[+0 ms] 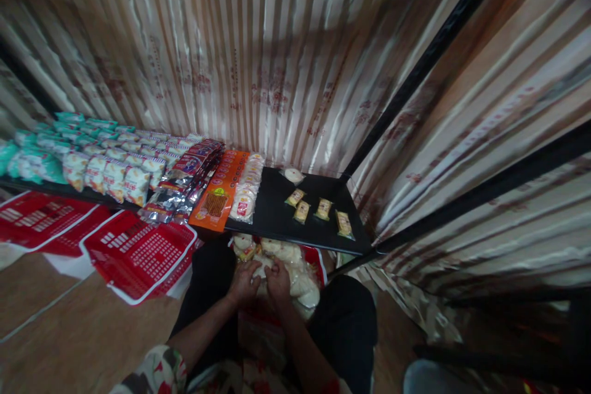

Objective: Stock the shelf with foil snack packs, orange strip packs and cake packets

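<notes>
My left hand (244,283) and my right hand (278,281) are close together between my knees, fingers curled in. Both pinch a pale, clear-wrapped packet (262,269), partly covered by the fingers. Below and around it, more clear-wrapped packets of round, whitish crackers (302,286) fill a red basket (322,268), of which only part of the rim shows. Just beyond my hands, the black shelf (281,225) carries a row of the same round cracker packets (245,191). One single round packet (293,176) lies at the shelf's back.
Several small yellow packets (324,209) lie on the shelf's right part. To the left are an orange snack bag (219,191), dark red-and-silver bags (189,172), white bags (115,175) and green bags (41,148). Red baskets (143,252) stand lower left. Black frame bars (415,74) and a striped curtain (277,43) surround the shelf.
</notes>
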{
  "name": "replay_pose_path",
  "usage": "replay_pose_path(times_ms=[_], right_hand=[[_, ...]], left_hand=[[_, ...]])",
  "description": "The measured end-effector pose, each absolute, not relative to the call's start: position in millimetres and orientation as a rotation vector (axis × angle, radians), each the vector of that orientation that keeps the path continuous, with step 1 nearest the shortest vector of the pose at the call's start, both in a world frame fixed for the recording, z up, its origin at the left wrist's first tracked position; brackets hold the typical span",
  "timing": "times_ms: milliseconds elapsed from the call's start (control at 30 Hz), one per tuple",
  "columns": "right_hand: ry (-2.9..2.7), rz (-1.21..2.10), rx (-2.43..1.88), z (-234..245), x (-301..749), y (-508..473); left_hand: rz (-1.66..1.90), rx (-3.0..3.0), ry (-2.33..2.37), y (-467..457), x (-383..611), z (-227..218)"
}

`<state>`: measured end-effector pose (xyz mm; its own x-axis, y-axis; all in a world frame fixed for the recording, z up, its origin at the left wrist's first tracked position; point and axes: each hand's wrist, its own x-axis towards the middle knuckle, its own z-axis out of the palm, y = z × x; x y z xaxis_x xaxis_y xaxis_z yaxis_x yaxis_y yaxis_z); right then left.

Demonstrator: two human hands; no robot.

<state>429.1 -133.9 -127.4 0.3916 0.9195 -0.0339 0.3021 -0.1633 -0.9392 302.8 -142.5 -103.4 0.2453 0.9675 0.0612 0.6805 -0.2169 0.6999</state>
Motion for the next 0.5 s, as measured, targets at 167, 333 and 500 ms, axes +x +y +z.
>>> replay_pose_path(times_ms=[167,333,500], right_hand=[[-1.067,0.787,-1.697,-115,431,-135],[-1.066,0.795,-1.643,-91,438,-132],[-1.118,0.998,-1.577,-68,444,-127]], left_hand=[[0.687,2.046,1.459,-146,302,-104],[0.685,2.114,1.388,-146,298,-91],[0.746,2.059,1.372,-143,298,-68]])
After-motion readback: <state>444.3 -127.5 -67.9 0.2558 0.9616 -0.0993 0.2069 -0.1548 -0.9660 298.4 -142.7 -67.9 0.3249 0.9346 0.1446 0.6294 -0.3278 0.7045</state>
